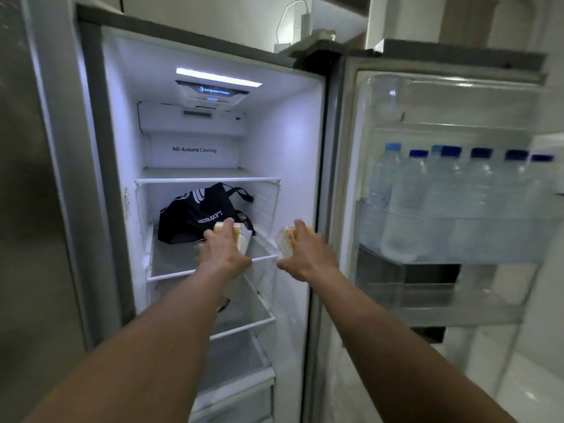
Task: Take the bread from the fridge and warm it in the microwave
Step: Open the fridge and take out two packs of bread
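The fridge stands open in front of me, its glass shelf (171, 264) at hand height. My left hand (221, 250) reaches over that shelf and is closed on a pale piece of wrapped bread (241, 236) beside a black bag. My right hand (306, 254) is at the shelf's right end and grips a second wrapped bread (285, 241), held just outside the shelf edge. Both breads are partly hidden by my fingers.
A black Lawson bag (195, 213) sits at the back of the same shelf. The open fridge door (457, 239) on the right carries several water bottles (409, 190). Lower shelves (244, 325) lie beneath my forearms. A steel door panel (27, 209) stands at the left.
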Demonstrator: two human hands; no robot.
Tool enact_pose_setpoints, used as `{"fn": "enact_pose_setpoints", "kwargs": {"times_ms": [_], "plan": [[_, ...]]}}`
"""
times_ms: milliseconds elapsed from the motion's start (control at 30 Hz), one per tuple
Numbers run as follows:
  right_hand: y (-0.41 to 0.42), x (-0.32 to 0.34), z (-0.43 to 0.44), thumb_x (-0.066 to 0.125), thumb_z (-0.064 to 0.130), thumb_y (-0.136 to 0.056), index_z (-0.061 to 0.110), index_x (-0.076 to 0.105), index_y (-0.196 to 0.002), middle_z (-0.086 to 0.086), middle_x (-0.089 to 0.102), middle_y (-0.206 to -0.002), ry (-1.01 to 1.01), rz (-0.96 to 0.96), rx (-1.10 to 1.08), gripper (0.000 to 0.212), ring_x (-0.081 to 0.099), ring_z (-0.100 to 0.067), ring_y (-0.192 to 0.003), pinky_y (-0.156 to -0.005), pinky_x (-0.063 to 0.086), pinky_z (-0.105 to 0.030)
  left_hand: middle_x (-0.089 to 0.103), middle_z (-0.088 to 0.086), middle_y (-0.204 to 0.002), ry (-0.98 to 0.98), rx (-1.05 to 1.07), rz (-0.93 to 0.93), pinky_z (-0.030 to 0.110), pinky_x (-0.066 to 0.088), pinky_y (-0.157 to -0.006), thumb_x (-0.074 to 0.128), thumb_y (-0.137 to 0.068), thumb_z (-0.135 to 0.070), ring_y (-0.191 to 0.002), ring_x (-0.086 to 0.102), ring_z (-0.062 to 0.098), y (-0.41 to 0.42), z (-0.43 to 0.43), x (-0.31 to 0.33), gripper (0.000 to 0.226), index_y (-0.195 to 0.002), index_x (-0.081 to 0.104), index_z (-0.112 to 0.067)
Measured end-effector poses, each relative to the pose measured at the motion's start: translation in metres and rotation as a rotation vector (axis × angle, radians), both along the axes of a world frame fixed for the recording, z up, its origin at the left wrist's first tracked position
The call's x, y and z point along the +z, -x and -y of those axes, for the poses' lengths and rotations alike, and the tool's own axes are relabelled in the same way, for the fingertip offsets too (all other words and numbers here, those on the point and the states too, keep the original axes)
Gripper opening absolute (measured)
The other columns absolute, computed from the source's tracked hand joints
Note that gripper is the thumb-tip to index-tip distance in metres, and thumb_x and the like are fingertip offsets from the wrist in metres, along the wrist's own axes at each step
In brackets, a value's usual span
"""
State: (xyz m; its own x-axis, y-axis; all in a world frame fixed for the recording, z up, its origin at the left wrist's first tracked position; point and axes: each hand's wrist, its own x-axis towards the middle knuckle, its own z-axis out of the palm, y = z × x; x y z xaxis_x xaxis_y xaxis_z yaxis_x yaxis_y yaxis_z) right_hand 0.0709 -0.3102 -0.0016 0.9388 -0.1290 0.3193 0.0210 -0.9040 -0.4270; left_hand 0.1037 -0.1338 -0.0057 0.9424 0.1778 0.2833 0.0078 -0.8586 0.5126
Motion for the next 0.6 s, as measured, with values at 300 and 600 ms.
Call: {"fn": "enact_pose_setpoints", "kwargs": {"times_ms": [300, 600], "plan": [[0.081, 0.019, 0.047, 0.075, 0.045, -0.073, 0.034, 0.015, -0.147, -0.018, 0.041, -0.131, 0.041, 0.007, -0.072, 0.097, 0.050, -0.042, -0.115, -0.093, 0.049, -0.048, 0.041, 0.013, -0.118, 0.001, -0.118, 0.026, 0.047, 0.049, -0.092, 0.082, -0.064, -0.036, -0.106, 0.052, 0.039, 0.061, 0.051, 0.011, 0.089, -0.135, 0.028, -0.036], [0.169, 0.038, 0.082, 0.077, 0.050, -0.075, 0.036, 0.013, -0.149, -0.015, 0.039, -0.134, 0.015, 0.045, -0.267, 0.099, 0.048, -0.042, -0.120, -0.096, 0.045, -0.052, 0.038, 0.013, -0.124, -0.007, -0.348, 0.072, 0.051, 0.050, -0.090, 0.081, -0.065, -0.036, -0.106, 0.050, 0.041, 0.115, 0.094, 0.035, 0.091, -0.135, 0.023, -0.039]]}}
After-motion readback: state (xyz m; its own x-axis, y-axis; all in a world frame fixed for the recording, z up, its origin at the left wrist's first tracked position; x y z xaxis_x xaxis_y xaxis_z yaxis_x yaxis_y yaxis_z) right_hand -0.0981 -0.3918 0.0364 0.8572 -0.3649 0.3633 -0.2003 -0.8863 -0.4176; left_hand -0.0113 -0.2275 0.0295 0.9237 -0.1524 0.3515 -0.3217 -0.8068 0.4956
